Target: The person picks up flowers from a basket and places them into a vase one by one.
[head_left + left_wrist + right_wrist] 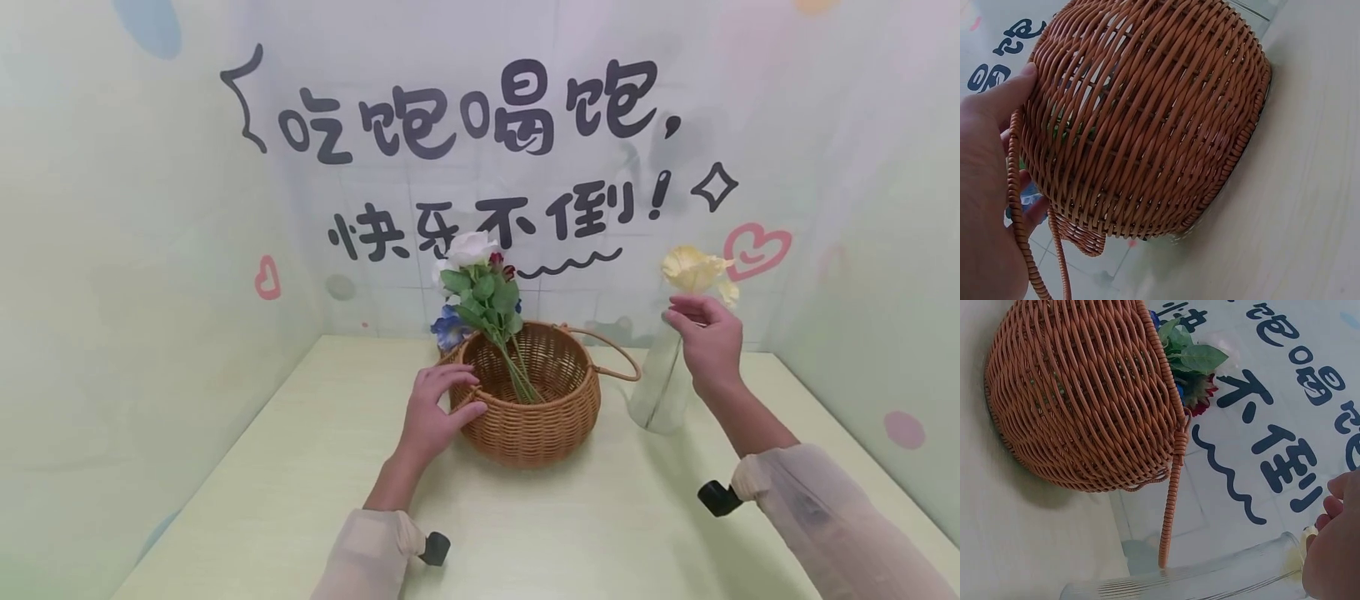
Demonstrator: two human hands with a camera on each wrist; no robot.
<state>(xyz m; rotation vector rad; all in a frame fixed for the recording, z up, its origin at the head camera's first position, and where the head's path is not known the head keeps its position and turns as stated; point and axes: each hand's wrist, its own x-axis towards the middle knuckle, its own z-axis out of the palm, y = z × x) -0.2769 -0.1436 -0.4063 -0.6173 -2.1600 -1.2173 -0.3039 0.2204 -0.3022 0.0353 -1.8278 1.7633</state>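
A round brown wicker basket (525, 429) stands on the table, its near-left rim held by my left hand (435, 408). In the left wrist view, the thumb of my left hand (991, 156) lies against the weave beside a hanging handle. Inside the basket leans a bunch of flowers with a white rose (472, 247), green leaves and a blue bloom. To the right is an upright clear glass vase (660, 392) with a stem in it. At its mouth my right hand (708, 337) pinches a yellow flower (692, 268) just below the bloom; the fingertips are partly hidden.
The pale table (540, 525) runs back to a printed backdrop (510, 50) with dark lettering, and side panels stand left and right. A looped basket handle (622, 337) sticks out toward the vase.
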